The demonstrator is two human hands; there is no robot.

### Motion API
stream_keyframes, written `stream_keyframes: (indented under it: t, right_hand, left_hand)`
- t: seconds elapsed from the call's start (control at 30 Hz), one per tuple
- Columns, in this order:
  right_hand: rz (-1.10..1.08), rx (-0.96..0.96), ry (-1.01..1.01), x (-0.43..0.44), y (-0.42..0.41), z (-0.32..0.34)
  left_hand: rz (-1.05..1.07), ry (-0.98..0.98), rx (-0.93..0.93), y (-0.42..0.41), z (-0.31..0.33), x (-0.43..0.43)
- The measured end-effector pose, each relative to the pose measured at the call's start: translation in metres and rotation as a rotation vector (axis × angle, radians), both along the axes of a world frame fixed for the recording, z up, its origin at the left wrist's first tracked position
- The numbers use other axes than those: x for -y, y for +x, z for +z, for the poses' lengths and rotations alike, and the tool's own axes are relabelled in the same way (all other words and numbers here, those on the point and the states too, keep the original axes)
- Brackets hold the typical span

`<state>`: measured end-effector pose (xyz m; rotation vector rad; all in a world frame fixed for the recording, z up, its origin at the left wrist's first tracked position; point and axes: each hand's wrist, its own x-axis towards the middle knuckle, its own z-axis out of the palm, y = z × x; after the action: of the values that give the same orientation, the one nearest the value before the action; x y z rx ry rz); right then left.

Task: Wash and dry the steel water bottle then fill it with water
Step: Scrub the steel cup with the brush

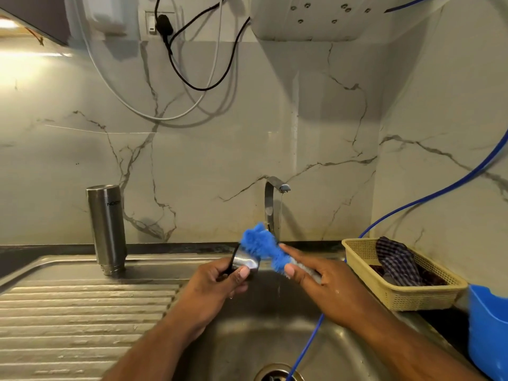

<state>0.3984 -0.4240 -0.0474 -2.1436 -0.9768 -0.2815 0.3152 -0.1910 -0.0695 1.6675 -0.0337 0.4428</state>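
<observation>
Landmark: tap at the back of the sink, a thin stream of water falling from its spout.

- Steel water bottle: well left of the tap, standing mouth-down on the ribbed drainboard with its threaded neck at the bottom. No hand is on it. Dark lettering near the top of the body starts "NO"; the rest curves out of sight and cannot be read.
- Left hand: in front of the tap and slightly left, over the basin. The thumb and curled fingers pinch a small steel cap, and a black loop rises from the cap.
- Right hand: in front of the tap and slightly right. The thumb and fingers grip the handle of a bottle brush, with the forefinger lying straight along it. The blue bristle head points up and left and touches the cap, just below the spout.
- Yellow mesh basket: right of the tap, against the side wall, with a checked cloth lying in it.
- Blue tub: further right of the tap, cut off by the frame edge.
- Blue tube: runs down the right wall, passes behind the basket and drops into the basin near the drain.
- White appliance: on the wall above the tap. Up and left of the tap, a black plug sits in a socket, with black and white cables hanging in loops. No labels there can be read.
</observation>
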Motion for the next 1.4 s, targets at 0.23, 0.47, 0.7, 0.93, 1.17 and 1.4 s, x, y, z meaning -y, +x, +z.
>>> stream_keyframes:
  t: [0.23,0.47,0.7,0.93,1.17,1.4]
  right_hand:
    - [-0.011,-0.006,-0.025,-0.0009,-0.0017,0.0007]
    - [-0.002,-0.016,-0.04,-0.0008,-0.0031,0.0016]
    - [-0.026,-0.027,-0.025,-0.0002,-0.0021,0.0019]
    - [-0.047,-0.015,-0.024,0.0051,-0.0028,0.0066]
    - [0.03,-0.059,-0.073,0.0,-0.0087,0.0059]
    - [0.064,-0.052,0.022,0.0,-0.0075,0.005]
  left_hand:
    - [-0.002,0.047,0.0,-0.001,0.0004,-0.0012]
    - [0.0,0.134,-0.006,-0.0031,0.0003,-0.0023]
    - [-0.005,0.23,0.028,-0.0053,0.0033,-0.002]
    - [-0.013,0.226,0.051,-0.0054,0.003,-0.0006]
    - [-0.067,0.103,0.009,-0.0059,0.0072,0.0049]
    - [-0.003,0.107,0.024,-0.0072,0.0065,0.0008]
